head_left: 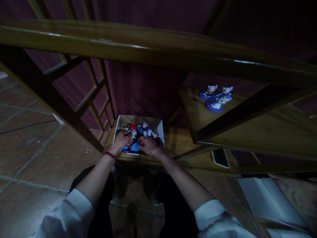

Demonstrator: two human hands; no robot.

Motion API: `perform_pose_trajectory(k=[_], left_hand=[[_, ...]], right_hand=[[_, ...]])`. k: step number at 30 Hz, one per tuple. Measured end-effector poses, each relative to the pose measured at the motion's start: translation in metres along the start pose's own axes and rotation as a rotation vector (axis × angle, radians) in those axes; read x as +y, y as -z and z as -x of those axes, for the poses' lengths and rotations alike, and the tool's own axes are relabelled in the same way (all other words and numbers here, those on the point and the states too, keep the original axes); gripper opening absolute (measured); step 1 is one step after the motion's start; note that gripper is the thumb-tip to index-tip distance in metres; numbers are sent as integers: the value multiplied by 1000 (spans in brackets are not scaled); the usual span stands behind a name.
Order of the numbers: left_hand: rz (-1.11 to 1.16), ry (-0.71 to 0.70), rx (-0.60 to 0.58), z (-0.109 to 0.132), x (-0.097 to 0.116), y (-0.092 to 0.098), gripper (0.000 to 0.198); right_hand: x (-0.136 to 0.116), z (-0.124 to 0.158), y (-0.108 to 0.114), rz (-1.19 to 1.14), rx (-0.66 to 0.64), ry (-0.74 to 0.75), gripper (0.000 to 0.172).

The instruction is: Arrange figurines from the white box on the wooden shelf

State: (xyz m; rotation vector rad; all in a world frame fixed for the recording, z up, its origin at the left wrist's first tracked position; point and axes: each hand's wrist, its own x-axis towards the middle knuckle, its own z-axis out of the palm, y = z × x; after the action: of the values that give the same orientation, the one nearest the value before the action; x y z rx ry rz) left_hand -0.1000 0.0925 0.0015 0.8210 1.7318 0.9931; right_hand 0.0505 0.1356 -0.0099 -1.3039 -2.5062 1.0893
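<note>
A shallow open cardboard box (160, 130) holds a jumble of small figurines with blue and purple hair, such as this one (134, 133). Both of my hands reach into it. My left hand (122, 140), with a red bead bracelet at the wrist, lies over the figurines on the left side, fingers apart and reaching down among them. On the right side, my right hand (148, 145), wearing a silver bangle, has its fingers bent together; what they pinch is hidden. A round blue base (135, 147) shows between the two hands, close to the right fingertips.
Three figurines on purple bases (215, 106) stand on a raised wooden shelf (237, 129) at right. A phone (220, 158) lies on the lower board. A thick wooden rail (138, 46) crosses above, with lattice (95, 89) at left. White sheets (269, 201) lie lower right.
</note>
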Motion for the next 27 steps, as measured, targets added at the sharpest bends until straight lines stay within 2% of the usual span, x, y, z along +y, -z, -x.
perform_pose_trajectory(k=[5,8,17,27], left_hand=[[10,-3,-26,-1,-2,-2,15],[17,-3,-51,1,-1,-4,15],[24,-15,-110,5,1,-15,11],[5,-52,-120,3,-3,-27,14]], right_hand=[[0,-1,-6,-442,-46,-89,31],[1,-1,-6,-596,-51,-130,32],[15,-2,-3,-645,50,-138,23],[16,5,-1,-867,181,-188,9]])
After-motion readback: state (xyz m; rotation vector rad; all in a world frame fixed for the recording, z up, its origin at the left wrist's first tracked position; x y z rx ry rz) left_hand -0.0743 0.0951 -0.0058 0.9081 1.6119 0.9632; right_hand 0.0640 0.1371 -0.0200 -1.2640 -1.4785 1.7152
